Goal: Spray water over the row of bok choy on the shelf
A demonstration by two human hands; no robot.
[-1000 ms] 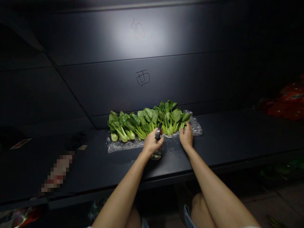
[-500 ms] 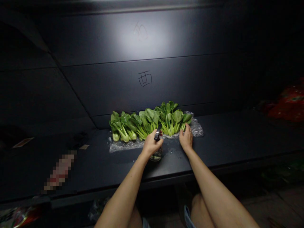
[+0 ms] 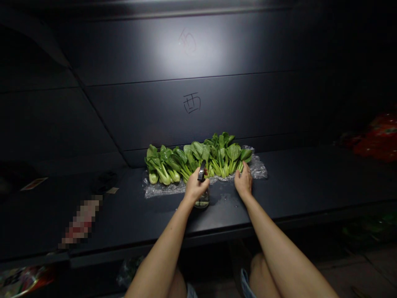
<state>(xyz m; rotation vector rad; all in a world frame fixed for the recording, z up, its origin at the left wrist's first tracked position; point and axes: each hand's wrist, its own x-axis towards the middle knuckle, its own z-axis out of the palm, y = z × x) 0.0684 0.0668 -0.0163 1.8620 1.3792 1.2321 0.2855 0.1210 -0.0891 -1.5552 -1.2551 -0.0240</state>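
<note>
My left hand [image 3: 195,188] is closed around a spray bottle [image 3: 202,202] with a black trigger head and a clear body. The bottle is held upright in front of a row of bok choy [image 3: 192,153]. Its green leaves point to the back wall and its pale stems face me; the leaves look wet. At the row's right end, my right hand [image 3: 244,181] lies with fingers stretched out, the fingertips touching the last stems. Beneath the greens is a crumpled clear plastic wrap [image 3: 167,190].
The dark shelf [image 3: 294,178] has a back panel [image 3: 149,111] with a handwritten character. Water drops dot the shelf between my hands. Red packages [image 3: 378,138] lie far right. A small card [image 3: 34,183] and a blurred-out item [image 3: 82,221] lie on the left.
My left hand has shifted slightly left along the row with the spray bottle. My right hand keeps its place by the stems. The view has turned a little.
</note>
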